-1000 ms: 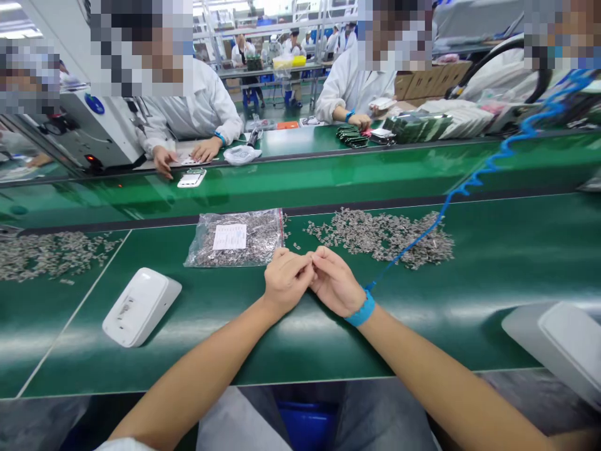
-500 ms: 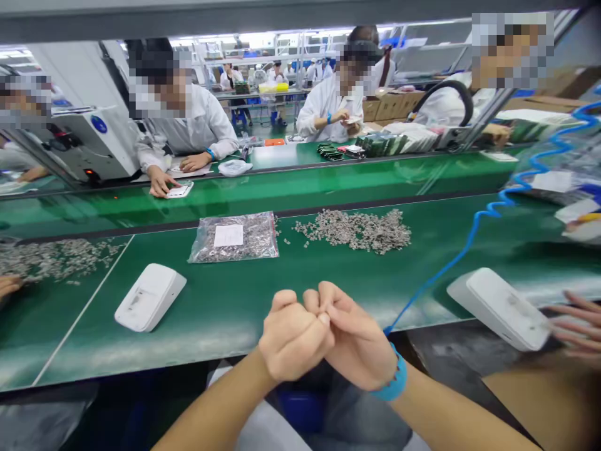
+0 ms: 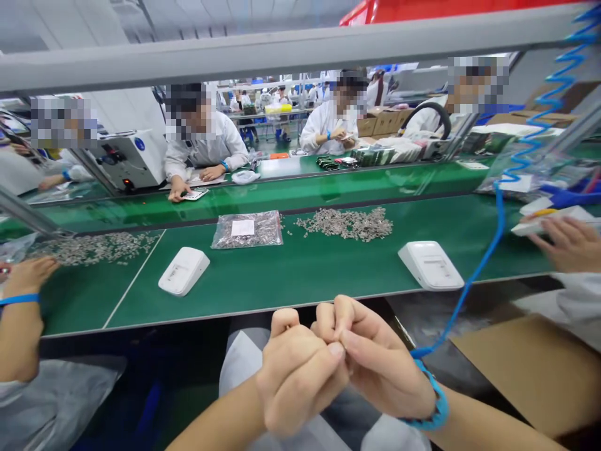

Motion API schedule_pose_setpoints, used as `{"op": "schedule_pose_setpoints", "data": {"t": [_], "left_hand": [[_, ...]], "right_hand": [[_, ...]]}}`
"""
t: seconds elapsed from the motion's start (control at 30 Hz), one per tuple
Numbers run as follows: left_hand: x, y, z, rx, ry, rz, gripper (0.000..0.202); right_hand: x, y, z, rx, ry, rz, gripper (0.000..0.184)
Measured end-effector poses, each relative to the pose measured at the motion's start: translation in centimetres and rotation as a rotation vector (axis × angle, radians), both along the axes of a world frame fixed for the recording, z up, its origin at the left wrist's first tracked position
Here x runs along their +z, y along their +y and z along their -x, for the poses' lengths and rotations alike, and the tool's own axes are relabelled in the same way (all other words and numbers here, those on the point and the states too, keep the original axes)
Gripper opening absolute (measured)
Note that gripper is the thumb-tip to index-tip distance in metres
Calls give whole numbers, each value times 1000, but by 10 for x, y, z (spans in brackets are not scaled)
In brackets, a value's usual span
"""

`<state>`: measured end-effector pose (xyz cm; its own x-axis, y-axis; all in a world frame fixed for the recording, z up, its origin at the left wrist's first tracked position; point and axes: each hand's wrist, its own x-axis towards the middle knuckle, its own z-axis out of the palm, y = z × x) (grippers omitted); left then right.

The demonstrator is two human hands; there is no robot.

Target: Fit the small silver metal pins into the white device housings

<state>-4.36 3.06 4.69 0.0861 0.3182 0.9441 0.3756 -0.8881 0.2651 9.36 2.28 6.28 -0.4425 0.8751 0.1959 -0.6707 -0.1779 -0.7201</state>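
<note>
- The left hand point(image 3: 295, 376) and the right hand point(image 3: 375, 360) are both curled closed, fingertips pinched together; what is between them is hidden.
- They are in front of the near edge of the green worktop point(image 3: 305, 282), not over it.
- A blue wrist strap point(image 3: 434, 407) is on the right wrist.
- The nearest things are two white casings: flat, with rounded corners and a small marking on top.
- The right casing point(image 3: 431, 265) lies at the near edge; the left casing point(image 3: 183, 270) lies further left.
- A pile of small grey parts point(image 3: 345, 223) and a clear bag point(image 3: 247, 230) lie toward the far edge.
</note>
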Motion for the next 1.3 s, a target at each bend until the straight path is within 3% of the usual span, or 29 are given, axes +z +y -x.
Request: {"op": "schedule_pose_setpoints", "data": {"t": [0.17,0.4,0.57,0.77,0.93,1.1,1.2,1.3], "left_hand": [[17,-23,4,11,17,-23,18],[13,-35,23,-117,-40,68,24],[8,-32,34,-229,-248,206,32],[6,-16,40,-219,-302,311,27],[3,1,34,-136,-261,269,24],[-6,12,18,-131,-107,252,20],[-14,14,4,-143,-75,290,20],[-22,13,-9,-176,-132,362,22]], "right_hand": [[11,-22,6,-57,-65,-71,19],[12,-35,21,-1,-75,-37,15],[6,-26,34,127,-70,14,17],[5,-3,42,183,-67,71,17],[5,8,35,122,-85,75,12],[-1,10,18,-42,-159,109,16],[-9,10,7,-113,-159,135,18],[-18,9,-4,-99,-128,166,19]]}}
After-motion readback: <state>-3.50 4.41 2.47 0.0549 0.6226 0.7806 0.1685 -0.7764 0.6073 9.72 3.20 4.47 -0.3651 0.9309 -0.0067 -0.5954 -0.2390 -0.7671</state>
